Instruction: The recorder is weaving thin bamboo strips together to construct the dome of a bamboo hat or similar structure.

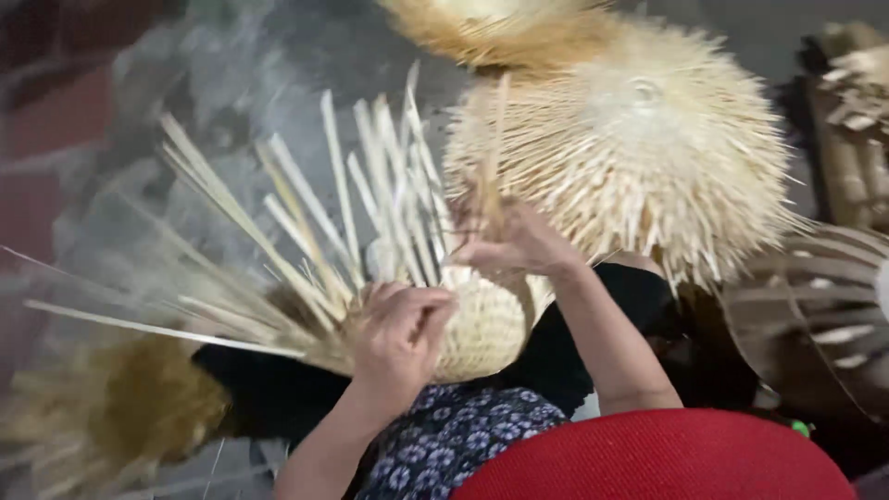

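- You are holding a half-woven bamboo basket [486,324] over your lap, its woven dome facing you and its loose ends fanning up and to the left.
- Your left hand [400,333] is curling closed against the near left side of the basket, fingers folded in on the woven wall; which strip they are pinching is too blurred to tell.
- Your right hand [514,243] is reaching over the basket's top edge, fingers closing around a thin bamboo strip [495,153] that is standing almost upright.
- The unwoven bamboo strips [306,222] are spreading out from the basket's rim, some pointing up, others lying nearly flat toward the left edge of the view.
- A finished, bristly bamboo basket [648,148] is sitting upside down just behind your right hand, its cut ends sticking out all round.
- Another straw-coloured piece [491,28] is lying above it at the top edge, partly out of view.
- A red cloth [667,458] is covering your right knee, and a dark blue flowered fabric [454,440] is showing under your left forearm.
- The grey floor [278,56] is showing behind the strips.
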